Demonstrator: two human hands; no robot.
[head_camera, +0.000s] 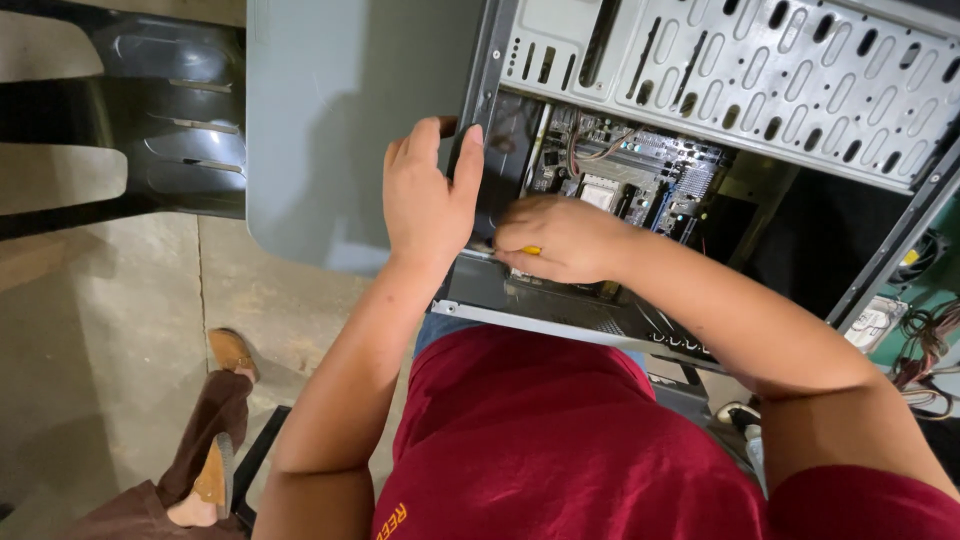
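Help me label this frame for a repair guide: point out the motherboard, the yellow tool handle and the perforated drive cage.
motherboard (625, 175), head view, on its middle.
yellow tool handle (531, 250), head view, on the tip below the right hand.
perforated drive cage (760, 70), head view, on its slotted panel.

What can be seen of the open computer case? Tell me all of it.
The computer case is grey sheet metal, side panel off, its perforated drive cage above a circuit board with cables. It lies at a grey table's edge. The left hand grips its front frame; the right hand reaches inside, holding something yellow.

a repair workshop: opened computer case (740, 90), loose cables (925, 345), bare concrete floor (110, 330).
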